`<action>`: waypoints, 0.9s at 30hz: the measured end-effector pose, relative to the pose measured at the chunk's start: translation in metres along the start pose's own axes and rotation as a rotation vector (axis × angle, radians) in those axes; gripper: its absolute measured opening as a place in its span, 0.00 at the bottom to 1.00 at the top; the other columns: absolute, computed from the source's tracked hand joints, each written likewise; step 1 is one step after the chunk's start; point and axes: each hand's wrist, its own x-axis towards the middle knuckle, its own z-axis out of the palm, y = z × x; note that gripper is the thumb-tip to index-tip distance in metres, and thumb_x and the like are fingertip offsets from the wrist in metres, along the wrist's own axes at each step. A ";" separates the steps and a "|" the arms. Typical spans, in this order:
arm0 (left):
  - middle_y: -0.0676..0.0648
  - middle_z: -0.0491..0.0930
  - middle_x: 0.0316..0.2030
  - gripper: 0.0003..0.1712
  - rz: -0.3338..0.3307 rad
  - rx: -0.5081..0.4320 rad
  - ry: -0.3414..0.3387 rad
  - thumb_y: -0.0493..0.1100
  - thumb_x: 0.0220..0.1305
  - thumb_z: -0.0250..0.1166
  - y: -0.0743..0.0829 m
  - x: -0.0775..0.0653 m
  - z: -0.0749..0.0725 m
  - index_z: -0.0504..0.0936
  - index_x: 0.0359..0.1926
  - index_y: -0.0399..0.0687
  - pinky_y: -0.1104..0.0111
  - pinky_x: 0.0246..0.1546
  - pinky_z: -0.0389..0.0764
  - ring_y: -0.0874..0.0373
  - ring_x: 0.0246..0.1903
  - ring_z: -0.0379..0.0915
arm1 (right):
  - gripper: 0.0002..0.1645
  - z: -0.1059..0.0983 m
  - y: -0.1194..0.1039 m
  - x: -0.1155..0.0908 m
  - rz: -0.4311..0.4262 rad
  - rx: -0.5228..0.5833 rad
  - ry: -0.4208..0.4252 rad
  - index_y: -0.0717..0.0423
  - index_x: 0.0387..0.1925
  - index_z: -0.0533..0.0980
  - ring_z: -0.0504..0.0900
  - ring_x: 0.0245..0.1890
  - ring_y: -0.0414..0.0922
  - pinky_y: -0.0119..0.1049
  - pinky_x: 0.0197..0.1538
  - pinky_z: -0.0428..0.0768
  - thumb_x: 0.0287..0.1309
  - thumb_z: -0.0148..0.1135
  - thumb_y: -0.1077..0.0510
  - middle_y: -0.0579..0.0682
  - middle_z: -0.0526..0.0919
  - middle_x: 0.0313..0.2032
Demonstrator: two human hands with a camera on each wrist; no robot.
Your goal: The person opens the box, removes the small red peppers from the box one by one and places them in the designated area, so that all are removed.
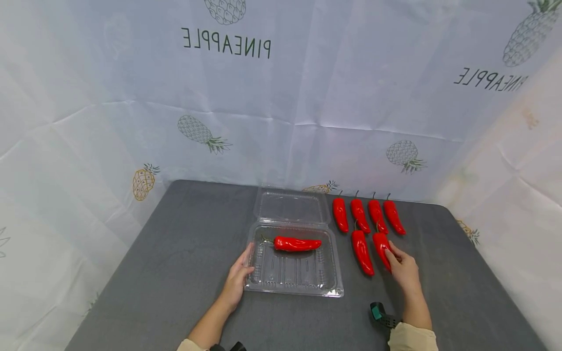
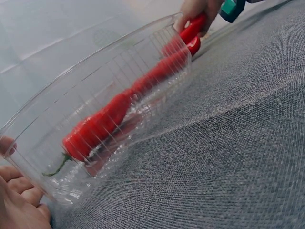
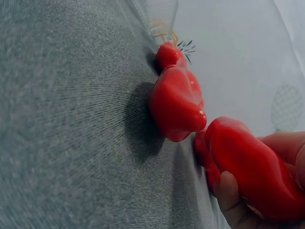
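Observation:
A clear plastic box [image 1: 291, 293] lies with its lid [image 1: 291, 206] folded back. One red chili pepper [image 1: 297, 244] rests crosswise inside, its stem to the left. My left hand [image 1: 237, 279] grips the box's left side, thumb at the rim and fingers outside the wall. To the right of the box, my right hand [image 1: 405, 268] pinches another red chili pepper [image 3: 252, 171] between thumb and fingers. Beside that one lies a loose chili pepper [image 1: 362, 252], its stem pointing away from me.
A row of several red chili peppers [image 1: 340, 214] lies behind, near the table's far edge. Grey cloth covers the table [image 1: 189, 234]. A white curtain [image 1: 281, 87] with pineapple prints hangs behind it and along the sides.

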 end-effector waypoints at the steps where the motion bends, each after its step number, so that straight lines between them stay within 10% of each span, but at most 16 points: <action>1: 0.34 0.43 0.71 0.35 0.001 0.001 0.001 0.31 0.60 0.42 0.000 0.000 0.000 0.48 0.69 0.28 0.92 0.57 0.48 0.65 0.70 0.39 | 0.33 0.000 0.001 0.001 0.004 0.011 -0.006 0.55 0.68 0.57 0.79 0.26 0.38 0.28 0.30 0.74 0.67 0.45 0.46 0.72 0.69 0.57; 11: 0.35 0.43 0.71 0.35 -0.015 0.004 0.010 0.31 0.60 0.42 0.001 0.001 0.000 0.48 0.69 0.28 0.92 0.57 0.47 0.45 0.71 0.32 | 0.33 0.005 0.003 0.005 0.011 -0.038 -0.029 0.58 0.68 0.57 0.78 0.23 0.37 0.30 0.30 0.74 0.66 0.46 0.48 0.72 0.69 0.56; 16: 0.35 0.43 0.71 0.35 -0.017 0.010 0.008 0.31 0.60 0.42 0.000 0.001 0.000 0.48 0.69 0.28 0.92 0.57 0.47 0.59 0.71 0.37 | 0.32 0.007 0.004 0.009 0.003 -0.080 -0.025 0.59 0.67 0.58 0.78 0.22 0.38 0.32 0.30 0.72 0.66 0.46 0.49 0.72 0.72 0.53; 23: 0.34 0.44 0.71 0.35 -0.006 0.007 0.008 0.31 0.60 0.42 -0.001 0.001 -0.001 0.48 0.69 0.27 0.91 0.57 0.48 0.63 0.70 0.38 | 0.33 0.011 0.003 0.015 0.038 -0.124 -0.050 0.56 0.68 0.55 0.61 0.62 0.65 0.60 0.61 0.62 0.66 0.46 0.48 0.70 0.59 0.65; 27: 0.34 0.44 0.71 0.35 -0.004 0.008 0.004 0.31 0.60 0.42 0.000 0.001 -0.001 0.48 0.69 0.28 0.92 0.57 0.48 0.58 0.70 0.37 | 0.33 0.013 0.003 0.015 0.054 -0.130 -0.061 0.55 0.69 0.53 0.54 0.66 0.66 0.61 0.64 0.57 0.65 0.46 0.51 0.69 0.56 0.66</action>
